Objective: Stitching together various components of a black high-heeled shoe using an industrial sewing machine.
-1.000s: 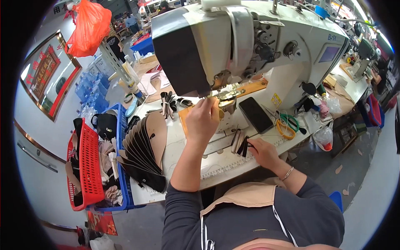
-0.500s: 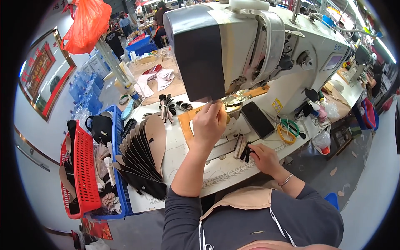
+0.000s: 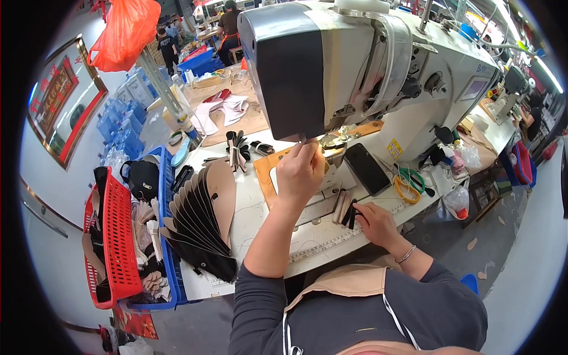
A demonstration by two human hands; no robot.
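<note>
My left hand (image 3: 300, 173) is raised beneath the dark front cover of a large white sewing machine (image 3: 355, 65). Its fingers are pinched together at the cover's lower edge, and whatever they hold is too small or hidden to make out. Down on the white machine table (image 3: 254, 219), my right hand (image 3: 377, 225) has its fingertips closed on black strips (image 3: 353, 214). Beside these lie some short beige strips (image 3: 339, 204). A black phone (image 3: 367, 169) rests just beyond, near a green tape roll (image 3: 412, 177) and a yellow one (image 3: 406, 191).
On the left, fanned black and beige shoe-like pieces (image 3: 204, 207) lie next to a blue basket (image 3: 171, 260) and a red basket (image 3: 121, 242) filled with scraps. Tied black strips (image 3: 236, 151) sit behind. An orange bag (image 3: 124, 35) hangs at upper left; other people work farther back.
The view has shifted slightly, so the machine appears a little farther right. Both hands keep nearly the same pose and place. A person in the background has turned or moved.
</note>
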